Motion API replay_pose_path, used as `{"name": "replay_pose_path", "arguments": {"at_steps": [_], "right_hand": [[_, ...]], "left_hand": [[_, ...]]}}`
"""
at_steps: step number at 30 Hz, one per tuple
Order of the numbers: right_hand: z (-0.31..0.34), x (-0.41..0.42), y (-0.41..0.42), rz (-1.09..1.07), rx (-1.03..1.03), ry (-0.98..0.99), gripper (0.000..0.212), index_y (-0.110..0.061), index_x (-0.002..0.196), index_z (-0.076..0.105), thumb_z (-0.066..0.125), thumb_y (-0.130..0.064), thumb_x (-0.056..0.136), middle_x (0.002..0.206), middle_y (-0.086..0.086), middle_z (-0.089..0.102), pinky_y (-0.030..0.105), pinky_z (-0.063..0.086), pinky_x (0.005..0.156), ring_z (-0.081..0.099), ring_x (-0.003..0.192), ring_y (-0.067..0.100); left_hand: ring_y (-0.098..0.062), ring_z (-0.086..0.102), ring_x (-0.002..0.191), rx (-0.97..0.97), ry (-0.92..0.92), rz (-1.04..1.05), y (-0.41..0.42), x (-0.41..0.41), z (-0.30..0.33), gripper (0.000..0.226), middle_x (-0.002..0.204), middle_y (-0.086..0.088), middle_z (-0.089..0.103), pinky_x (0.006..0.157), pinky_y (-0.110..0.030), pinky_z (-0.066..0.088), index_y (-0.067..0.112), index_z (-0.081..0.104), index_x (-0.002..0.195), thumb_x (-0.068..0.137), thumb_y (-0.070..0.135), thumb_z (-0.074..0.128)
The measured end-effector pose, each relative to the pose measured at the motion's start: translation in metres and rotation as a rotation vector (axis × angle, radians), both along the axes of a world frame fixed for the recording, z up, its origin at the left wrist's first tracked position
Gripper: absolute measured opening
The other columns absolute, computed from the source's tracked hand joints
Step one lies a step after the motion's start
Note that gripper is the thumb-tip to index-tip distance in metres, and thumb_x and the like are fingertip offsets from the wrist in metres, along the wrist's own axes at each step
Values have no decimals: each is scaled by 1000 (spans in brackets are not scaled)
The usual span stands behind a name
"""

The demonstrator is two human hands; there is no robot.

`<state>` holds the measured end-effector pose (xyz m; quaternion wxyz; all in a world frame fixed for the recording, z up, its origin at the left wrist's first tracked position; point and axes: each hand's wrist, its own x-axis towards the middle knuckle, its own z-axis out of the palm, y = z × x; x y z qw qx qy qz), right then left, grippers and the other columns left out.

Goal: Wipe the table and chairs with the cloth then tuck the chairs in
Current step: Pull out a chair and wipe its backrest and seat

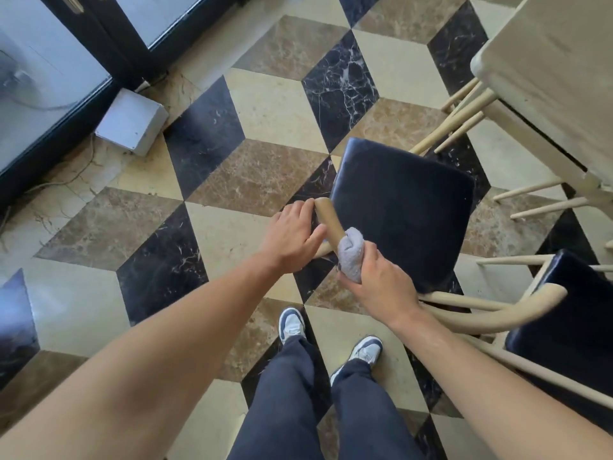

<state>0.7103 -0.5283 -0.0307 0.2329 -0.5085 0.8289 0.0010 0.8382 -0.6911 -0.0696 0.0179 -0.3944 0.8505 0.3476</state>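
Underfoot, a marble floor of cream, brown and black diamond tiles fills most of the view, with a dark-framed glass door along the upper left. At the upper right stands the pale table, its thin legs slanting down beneath it. Before the person is a chair with a dark blue cushioned seat and a light wooden frame, pulled out from the table; a second chair of the same kind stands just beside it at the lower right. The left hand rests with fingers nearly straight against the end of the first chair's wooden top rail, thumb touching the wood. The right hand is curled around a bunched grey cloth, which is wrapped over the same rail just beside the left hand. No writing can be read anywhere. A small grey box with a cable sits on the floor by the door, and the person's dark trousers and blue-and-white sneakers show below.
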Motion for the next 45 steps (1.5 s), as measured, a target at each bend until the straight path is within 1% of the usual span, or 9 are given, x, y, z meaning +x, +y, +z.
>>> {"name": "replay_pose_path", "arguments": {"at_steps": [6, 12, 17, 24, 29, 34, 38, 42, 45], "right_hand": [[-14, 3, -82, -240, 42, -292, 74, -8, 133, 36, 53, -66, 91, 130, 14, 61, 46, 53, 86, 63, 112, 37], [-36, 2, -156, -374, -37, -376, 66, -6, 131, 44, 55, -59, 93, 129, 19, 62, 42, 46, 92, 59, 117, 38], [-37, 1, -148, -402, -105, -382, 65, -9, 128, 50, 62, -60, 89, 123, 18, 65, 43, 51, 91, 62, 113, 38], [-18, 7, -59, -199, -95, -222, 73, -11, 135, 42, 57, -66, 89, 127, 11, 61, 40, 51, 81, 63, 110, 31], [-19, 8, -41, -165, -49, -127, 76, -13, 133, 44, 47, -75, 89, 121, 6, 64, 39, 50, 77, 65, 104, 28], [-30, 0, -93, -496, -66, -433, 68, -19, 127, 55, 46, -75, 89, 121, 8, 67, 44, 53, 90, 64, 109, 30], [-40, -6, -102, -559, -124, -549, 69, -20, 127, 59, 47, -75, 88, 116, 8, 70, 43, 54, 91, 66, 105, 27], [-53, -28, -101, -596, -147, -562, 72, -20, 117, 65, 43, -81, 86, 105, 7, 72, 34, 52, 80, 67, 96, 26], [-77, -61, -98, -659, -56, -492, 68, -9, 116, 62, 48, -70, 91, 108, 16, 69, 35, 50, 81, 65, 96, 33]], "left_hand": [[-34, 37, 133, 198, -1, 116, -4, 2, -3, 82, 153, -10, 38, 111, -46, 33, 22, 31, 154, 79, -4, 51], [-36, 27, 140, 91, -296, -99, -7, 7, -15, 80, 164, -7, 13, 106, -53, 37, 26, 14, 156, 87, 19, 54], [-36, 22, 145, -231, -395, -159, -5, 7, -13, 82, 162, -18, 18, 113, -56, 27, 11, 11, 156, 89, 32, 52], [-40, 22, 145, -338, -412, -207, -27, 7, -4, 81, 158, -25, 23, 114, -61, 22, 7, 20, 153, 83, 30, 55], [-40, 21, 146, -444, -362, -264, -25, 1, -1, 72, 158, -25, 25, 115, -60, 20, 7, 23, 152, 88, 27, 48], [-39, 20, 148, -547, -299, -340, -20, -8, 2, 66, 159, -20, 27, 117, -58, 18, 7, 28, 153, 93, 27, 46], [-37, 18, 149, -478, -329, -338, -21, -16, 8, 62, 159, -20, 27, 119, -55, 15, 3, 31, 151, 94, 25, 43], [-37, 44, 133, -501, -108, -314, -35, -32, 22, 34, 134, -12, 60, 111, -52, 29, 10, 66, 120, 88, 17, 57], [-35, 55, 115, -516, -38, -262, -46, -63, 23, 27, 111, -7, 70, 102, -45, 36, 12, 73, 100, 78, 16, 59]]}}
